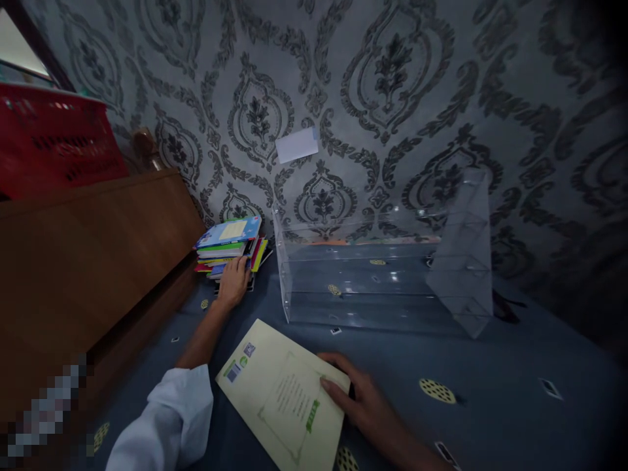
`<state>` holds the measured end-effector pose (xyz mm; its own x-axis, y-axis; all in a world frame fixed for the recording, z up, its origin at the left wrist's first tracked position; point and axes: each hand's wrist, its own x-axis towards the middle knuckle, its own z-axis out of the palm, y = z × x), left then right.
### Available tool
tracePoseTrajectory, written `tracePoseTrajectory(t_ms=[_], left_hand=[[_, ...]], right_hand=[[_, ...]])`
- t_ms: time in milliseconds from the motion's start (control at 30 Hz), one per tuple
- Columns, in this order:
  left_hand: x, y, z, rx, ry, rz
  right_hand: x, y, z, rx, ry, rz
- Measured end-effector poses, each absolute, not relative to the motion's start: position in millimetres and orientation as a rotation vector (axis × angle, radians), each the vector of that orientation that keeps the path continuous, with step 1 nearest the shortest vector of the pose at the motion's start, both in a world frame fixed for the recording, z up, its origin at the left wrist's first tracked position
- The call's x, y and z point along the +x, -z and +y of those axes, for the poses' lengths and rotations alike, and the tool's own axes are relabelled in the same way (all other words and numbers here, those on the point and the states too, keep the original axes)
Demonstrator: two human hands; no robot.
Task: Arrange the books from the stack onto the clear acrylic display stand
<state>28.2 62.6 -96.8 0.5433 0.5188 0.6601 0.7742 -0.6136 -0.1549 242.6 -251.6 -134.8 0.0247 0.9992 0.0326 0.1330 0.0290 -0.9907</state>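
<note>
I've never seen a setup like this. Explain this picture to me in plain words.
There is no machine here: one camera, worn on a person's head, looks forward and down at their two bare hands. The right hand holds a pale book by its edge, thumb on the cover. The left hand is at a stack of books; whether it grips any is hard to tell. On the dark, patterned surface stands a clear rack, with patterned wallpaper behind it. At the left, a red basket rests on brown wooden furniture.
</note>
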Motion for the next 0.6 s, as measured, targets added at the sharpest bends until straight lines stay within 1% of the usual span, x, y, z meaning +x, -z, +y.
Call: tracePoseTrajectory(t_ms=[200,300,467,600], left_hand=[[36,89,65,-2.378,0.609,-1.093],[41,86,67,-2.371,0.57,-1.147],[32,85,68,-2.418,0.597,-1.119],[13,86,69,-2.241,0.738,-1.315]], right_hand=[[243,134,-252,-1.329,-1.081,-1.312],[242,133,-253,-1.338,-1.1,-1.303],[242,132,-254,-1.338,-1.097,-1.288],[243,134,-254,-1.306,-1.083,-1.308]])
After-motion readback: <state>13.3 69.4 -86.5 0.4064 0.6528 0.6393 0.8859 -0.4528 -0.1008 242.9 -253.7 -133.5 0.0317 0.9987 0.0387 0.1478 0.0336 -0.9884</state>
